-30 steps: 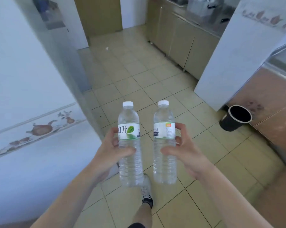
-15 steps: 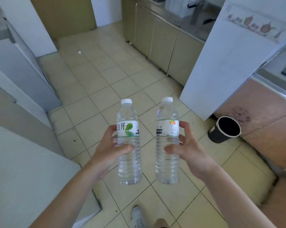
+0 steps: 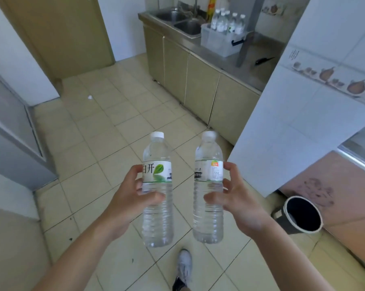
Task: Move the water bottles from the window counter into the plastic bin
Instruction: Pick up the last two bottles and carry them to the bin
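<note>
The sink counter [image 3: 230, 66] and plastic bin [image 3: 219, 42] have come into view; your left hand [image 3: 131, 198] and right hand [image 3: 238, 204] each grasp an upright water bottle [image 3: 157, 206] [image 3: 208, 208].

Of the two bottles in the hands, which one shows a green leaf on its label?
The bottle in the left hand; the right-hand bottle shows an orange patch.

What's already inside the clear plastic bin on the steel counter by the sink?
The plastic bin holds upright water bottles with white caps; at least four caps show above its rim. Their lower halves blur behind the frosted wall, so anything else at the bottom cannot be seen.
</note>
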